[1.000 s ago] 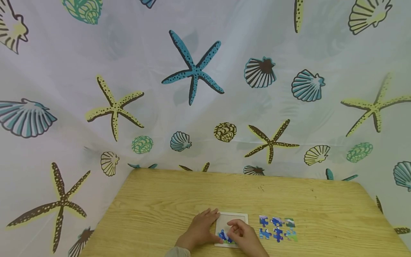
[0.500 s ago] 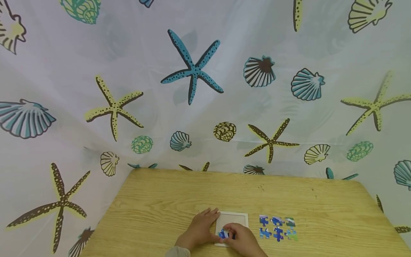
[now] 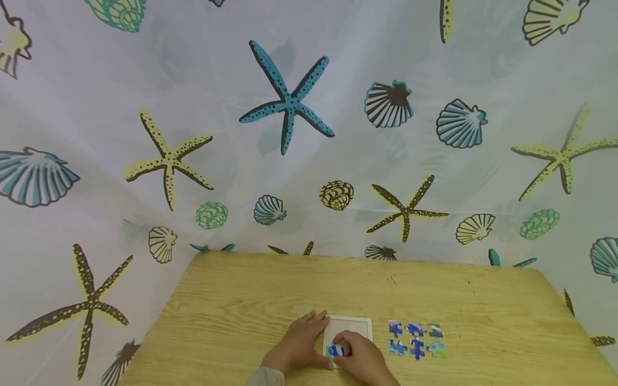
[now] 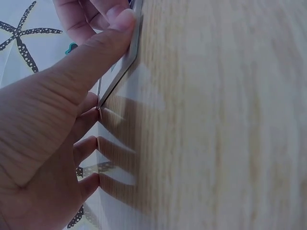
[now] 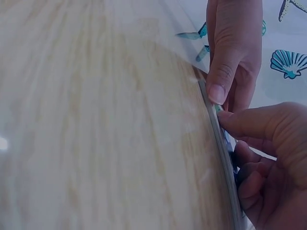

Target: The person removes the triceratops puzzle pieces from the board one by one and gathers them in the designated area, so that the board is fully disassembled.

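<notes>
A small jigsaw tray [image 3: 354, 318] with a pale rim lies near the front of the wooden table. Blue puzzle pieces [image 3: 333, 350] sit in its lower left part, partly covered by fingers. My left hand [image 3: 300, 341] rests along the tray's left side, fingertips at the upper corner and thumb at the lower edge. In the left wrist view, that thumb [image 4: 103, 45] presses on the tray's rim. My right hand [image 3: 359, 355] is curled low over the tray, thumb and fingers pinching at a puzzle piece mostly hidden beneath them. The right wrist view shows its thumb [image 5: 252, 120] right at the rim.
Several loose puzzle pieces [image 3: 417, 339] lie in two rows on the table [image 3: 270, 289], right of the tray. A white curtain [image 3: 217, 80] printed with starfish and shells hangs behind the table and at both sides.
My right hand has come down from above the tray to its lower left part, its fingers closing at the pieces. The left hand stays at the tray's side. The head view tilts slightly.
</notes>
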A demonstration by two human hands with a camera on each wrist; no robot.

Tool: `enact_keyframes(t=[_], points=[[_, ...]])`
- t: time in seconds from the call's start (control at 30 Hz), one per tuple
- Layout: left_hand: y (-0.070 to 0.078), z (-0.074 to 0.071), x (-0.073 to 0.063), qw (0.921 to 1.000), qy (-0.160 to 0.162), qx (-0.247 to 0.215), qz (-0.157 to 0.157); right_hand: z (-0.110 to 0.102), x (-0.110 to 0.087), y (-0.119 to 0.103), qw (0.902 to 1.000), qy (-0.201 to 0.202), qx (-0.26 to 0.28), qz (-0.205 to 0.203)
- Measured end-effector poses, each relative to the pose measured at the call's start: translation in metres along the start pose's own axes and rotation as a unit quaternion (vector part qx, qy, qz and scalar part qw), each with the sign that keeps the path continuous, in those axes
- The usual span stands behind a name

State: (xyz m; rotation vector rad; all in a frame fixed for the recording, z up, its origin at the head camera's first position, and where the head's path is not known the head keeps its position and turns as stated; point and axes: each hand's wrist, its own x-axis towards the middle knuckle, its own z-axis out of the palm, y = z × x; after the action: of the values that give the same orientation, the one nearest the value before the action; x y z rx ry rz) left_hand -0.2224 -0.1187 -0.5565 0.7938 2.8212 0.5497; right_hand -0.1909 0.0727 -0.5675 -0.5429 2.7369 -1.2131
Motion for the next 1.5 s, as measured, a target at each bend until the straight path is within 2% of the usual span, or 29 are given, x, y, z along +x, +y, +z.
enact_keyframes(t=[0.27, 0.53, 0.83, 0.97, 1.07, 1.2, 1.33, 1.5], points=[[0.002, -0.002, 0.0, 1.0, 0.005, 0.007, 0.005, -0.002, -0.002, -0.006, 0.9998, -0.002, 0.003, 0.017], [0.001, 0.0, 0.001, 0.9999, 0.006, 0.014, 0.007, 0.002, -0.003, -0.004, 0.9995, 0.026, 0.005, 0.019], [0.004, -0.003, -0.001, 0.9999, 0.009, -0.003, 0.004, 0.004, -0.004, -0.001, 0.9974, 0.052, 0.047, 0.02], [0.004, -0.003, -0.001, 1.0, 0.006, -0.003, 0.001, 0.005, -0.005, -0.002, 0.9943, 0.067, 0.072, 0.04], [0.004, -0.002, -0.001, 1.0, 0.003, 0.001, 0.001, 0.007, -0.006, -0.002, 0.9888, 0.092, 0.1, 0.061], [0.004, -0.002, -0.001, 1.0, 0.0, -0.003, 0.001, 0.007, -0.006, 0.0, 0.9749, 0.117, 0.176, 0.07], [0.003, -0.001, 0.0, 1.0, 0.001, 0.002, -0.001, 0.002, -0.008, 0.005, 0.9633, 0.109, 0.234, 0.073], [0.003, -0.001, 0.0, 1.0, 0.0, 0.004, -0.006, -0.005, -0.012, 0.012, 0.9564, 0.092, 0.265, 0.082]])
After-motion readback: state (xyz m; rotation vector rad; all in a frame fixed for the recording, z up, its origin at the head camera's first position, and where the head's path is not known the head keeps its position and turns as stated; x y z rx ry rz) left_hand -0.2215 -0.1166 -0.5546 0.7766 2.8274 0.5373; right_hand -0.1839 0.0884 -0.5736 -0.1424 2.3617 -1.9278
